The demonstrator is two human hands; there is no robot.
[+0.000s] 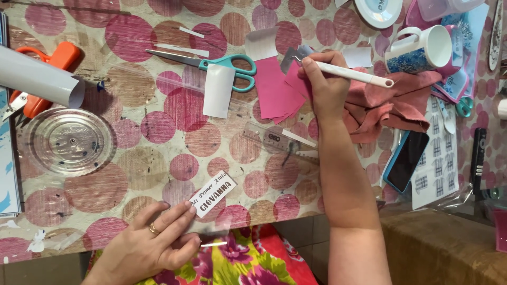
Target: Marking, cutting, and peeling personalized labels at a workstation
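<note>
Left hand (153, 240): fingers flat, pinning the clear film (211, 232) beside the small white printed label (213, 193) at the near table edge (132, 174). Right hand (325, 87): closed around a white-handled weeding tool (351, 74), tip over the pink paper pieces (277, 89) further back. Keep film taut; press evenly; lift label corners gently with the tip; avoid creasing. Scissors (222, 66) and clear ruler (277, 141) within reach.

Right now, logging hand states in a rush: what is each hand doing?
Left hand: open, fingers flat, holding down a white printed label on the table.
Right hand: closed grip on a white-handled hook tool over pink paper pieces.
</note>
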